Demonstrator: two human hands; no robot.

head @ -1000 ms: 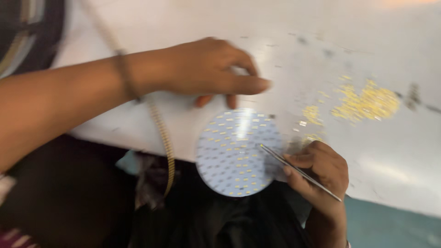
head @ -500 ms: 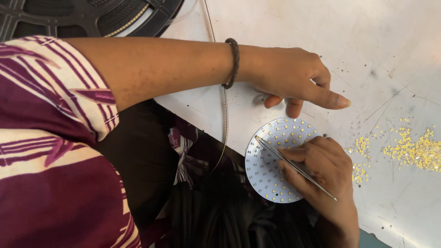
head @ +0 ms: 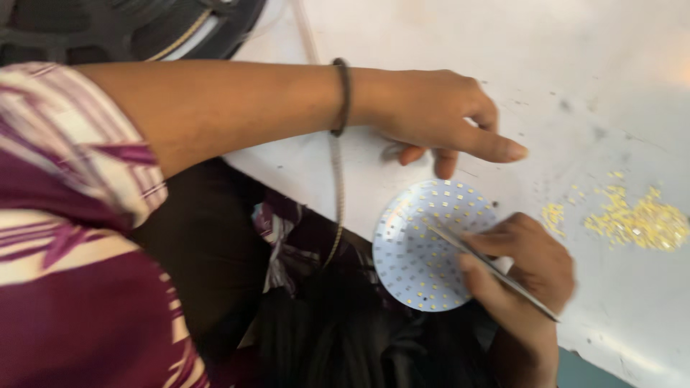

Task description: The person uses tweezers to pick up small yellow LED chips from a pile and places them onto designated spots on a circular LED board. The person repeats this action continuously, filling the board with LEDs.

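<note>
A round white circuit disc [head: 424, 248] dotted with small yellow chips lies at the near edge of the white table [head: 445, 43]. My right hand [head: 525, 266] rests on the disc's right side and grips thin metal tweezers [head: 489, 267], their tip over the disc's middle. My left hand [head: 442, 118] reaches across the table just above the disc, index finger stretched to the right, the other fingers curled with their tips on the table. A dark bracelet [head: 341, 97] circles its wrist.
A pile of loose yellow chips [head: 636, 219] lies on the table to the right of the disc, with a smaller scatter [head: 553, 214] beside it. A dark reel [head: 129, 25] sits at the top left, and a thin strip [head: 336, 194] hangs over the table's edge.
The view has shifted and is blurred. My left hand stays above the disc with its index finger out. My right hand keeps the tweezers on the disc.
</note>
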